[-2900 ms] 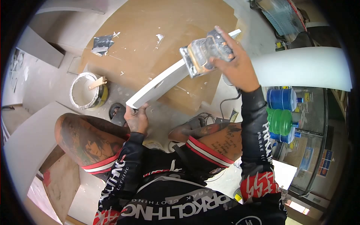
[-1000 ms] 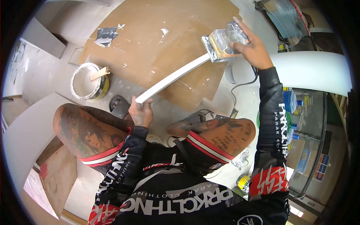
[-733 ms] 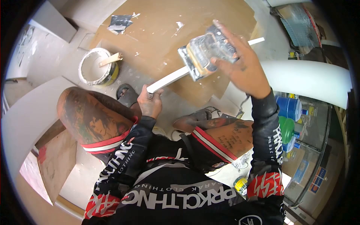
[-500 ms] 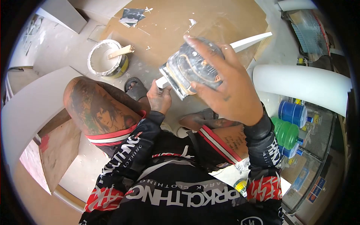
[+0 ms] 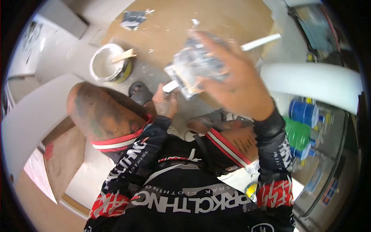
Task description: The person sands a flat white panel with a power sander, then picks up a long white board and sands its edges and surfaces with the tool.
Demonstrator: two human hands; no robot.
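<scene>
My right hand (image 5: 235,87) is wrapped over a dusty black sheet sander (image 5: 199,63), blurred by motion. Beneath the sander runs a long white strip (image 5: 261,41); its far end sticks out at upper right and its near end at lower left. My left hand (image 5: 165,101) grips that near end, close to the sander's front edge. The sander's pad seems to lie along the strip, but its contact face is hidden.
A bucket (image 5: 110,63) of whitish compound, with a wooden stick (image 5: 123,56) in it, stands left. A brown board (image 5: 166,23) covers the floor ahead. At right are a white curved panel (image 5: 309,83), a blue water jug (image 5: 303,113) and a green one (image 5: 297,133).
The sander and my right hand have shifted slightly and are more blurred. My left hand still grips the strip. The whole view has moved a little.
</scene>
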